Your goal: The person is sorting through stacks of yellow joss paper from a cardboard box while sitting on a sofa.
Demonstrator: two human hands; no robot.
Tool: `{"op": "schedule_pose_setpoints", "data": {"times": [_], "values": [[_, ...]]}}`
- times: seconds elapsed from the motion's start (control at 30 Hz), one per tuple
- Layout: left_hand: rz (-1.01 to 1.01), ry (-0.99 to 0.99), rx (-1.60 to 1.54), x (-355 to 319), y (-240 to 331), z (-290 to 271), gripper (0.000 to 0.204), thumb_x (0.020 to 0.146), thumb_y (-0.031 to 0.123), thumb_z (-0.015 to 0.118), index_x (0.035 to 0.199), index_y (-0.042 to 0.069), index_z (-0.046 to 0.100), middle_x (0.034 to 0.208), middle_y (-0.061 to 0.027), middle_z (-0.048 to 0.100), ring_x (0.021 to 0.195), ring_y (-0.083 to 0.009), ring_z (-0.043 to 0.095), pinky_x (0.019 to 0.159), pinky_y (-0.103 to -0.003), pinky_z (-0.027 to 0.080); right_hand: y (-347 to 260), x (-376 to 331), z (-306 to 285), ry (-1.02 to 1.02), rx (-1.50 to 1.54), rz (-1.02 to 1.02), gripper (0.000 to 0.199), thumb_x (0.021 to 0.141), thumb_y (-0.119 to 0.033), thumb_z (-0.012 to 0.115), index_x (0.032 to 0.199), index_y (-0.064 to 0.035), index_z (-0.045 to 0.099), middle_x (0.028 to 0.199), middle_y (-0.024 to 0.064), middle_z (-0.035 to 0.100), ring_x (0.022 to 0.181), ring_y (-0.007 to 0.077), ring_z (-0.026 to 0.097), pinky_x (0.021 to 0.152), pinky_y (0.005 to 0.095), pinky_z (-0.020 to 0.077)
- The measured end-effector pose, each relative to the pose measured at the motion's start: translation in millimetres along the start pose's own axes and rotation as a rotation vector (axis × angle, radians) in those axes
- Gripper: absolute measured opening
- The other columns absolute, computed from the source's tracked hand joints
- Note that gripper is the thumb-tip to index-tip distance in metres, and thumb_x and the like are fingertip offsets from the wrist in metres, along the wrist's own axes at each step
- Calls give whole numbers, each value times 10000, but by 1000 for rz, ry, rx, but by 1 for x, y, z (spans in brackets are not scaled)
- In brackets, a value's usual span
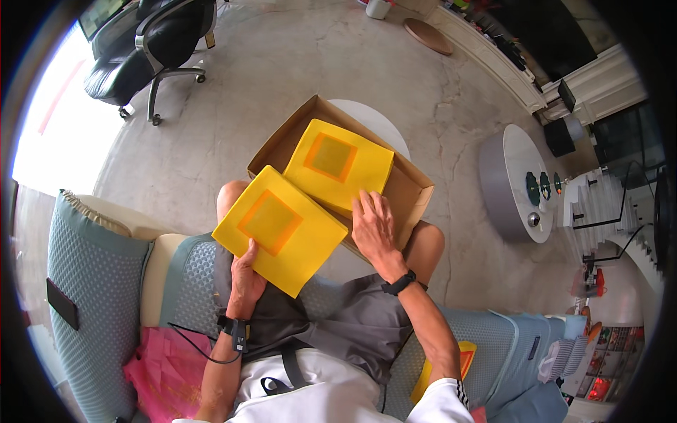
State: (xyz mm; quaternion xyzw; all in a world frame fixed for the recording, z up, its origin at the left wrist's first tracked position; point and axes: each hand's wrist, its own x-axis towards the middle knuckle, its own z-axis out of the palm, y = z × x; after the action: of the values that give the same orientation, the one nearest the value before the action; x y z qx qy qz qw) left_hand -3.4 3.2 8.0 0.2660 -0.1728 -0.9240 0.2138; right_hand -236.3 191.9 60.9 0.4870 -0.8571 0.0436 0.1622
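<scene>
My left hand [247, 282] grips the lower edge of a square yellow paper sheet [317, 257], thumb on top, fingers hidden underneath. An orange-bordered, darker gold square is printed on it. Whether it is one sheet or several together, I cannot tell. Just beyond lies a stack of similar yellow sheets [300, 156] in a shallow brown cardboard box [412, 185], partly overlapped by the held sheet. My right hand [374, 229] is closed at the stack's near right corner, its fingertips pinching the paper edge there.
The box rests over my knees and a round white table [367, 123]. I sit on a blue-covered sofa [99, 282] with a pink plastic bag [166, 374] and another yellow packet [423, 381]. A black office chair [151, 53] and a round grey table [504, 183] stand farther off.
</scene>
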Motion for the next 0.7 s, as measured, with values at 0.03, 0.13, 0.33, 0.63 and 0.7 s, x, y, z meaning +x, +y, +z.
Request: {"op": "schedule_pose_setpoints", "data": {"times": [0.03,0.13,0.33,0.63,0.7], "values": [[-3,-7,0,0,1,-1,388,1111,167,528,1474,42,474,1400,-94,612,1249,-248,636,1061,-410,548,-1,-1,-1,40,-3,-24,223,856,-40,650,1054,48,699,1145,192,674,1112,333,599,996,453,497],[-16,-9,-12,-1,2,0,387,1111,165,528,1474,41,474,1401,-96,612,1251,-252,636,1064,-411,547,4,2,-5,65,93,-12,118,846,-33,650,932,22,709,979,159,696,980,324,648,873,439,552],[-8,-4,-23,1,0,-4,387,1108,162,535,1471,41,478,1398,-94,616,1253,-257,636,1067,-412,547,20,14,-5,65,344,134,44,819,-33,718,845,-21,751,832,128,726,855,344,692,744,439,569],[-7,-16,-36,-1,2,-1,392,1104,185,552,1463,39,488,1392,-95,622,1248,-253,643,1050,-417,561,30,23,-10,-80,672,390,118,756,-120,822,788,-22,765,783,149,736,746,315,717,686,406,558],[-20,-9,-48,-1,3,-1,394,1105,190,552,1462,38,489,1392,-97,622,1246,-255,645,1047,-417,564,36,24,-11,-138,761,451,142,756,-130,843,804,-16,772,761,135,742,702,264,714,670,369,552]]}}
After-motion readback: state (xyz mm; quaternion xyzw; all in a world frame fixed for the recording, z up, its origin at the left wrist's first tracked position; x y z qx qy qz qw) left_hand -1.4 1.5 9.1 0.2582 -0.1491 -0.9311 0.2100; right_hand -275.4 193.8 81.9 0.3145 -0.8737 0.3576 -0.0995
